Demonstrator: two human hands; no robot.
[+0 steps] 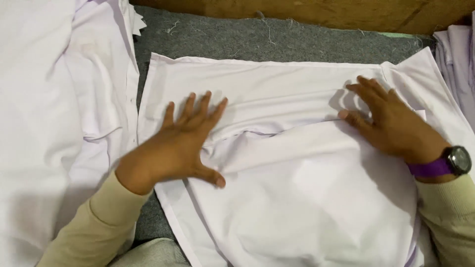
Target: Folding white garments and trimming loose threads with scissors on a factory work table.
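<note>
- A white garment (297, 163) lies flat on a grey felt surface (257, 37), taking up the middle and right of the view.
- Its long axis runs roughly left to right across the view, with one straight hemmed edge along the far side, parallel to the wooden board (316, 12) behind it.
- A folded upper layer spreads toward the near edge of the view, its rounded fold line crossing between the two hands.
- The left hand (178, 143) lies palm down on the left part of the garment, fingers spread and pointing away to the far right, thumb out toward the near side; it presses flat and grasps nothing.
- The right hand (391, 123) rests palm down on the right part of the garment, fingers pointing to the far left, flat and open, with the fingertips on the fold's edge.
- A wristwatch (457, 160) with a purple strap sits on the right wrist; both arms wear beige sleeves.
- A stack of white cloth (59, 109) lies just beside the garment on the left, and more pale cloth (457, 64) sits at the right edge.
</note>
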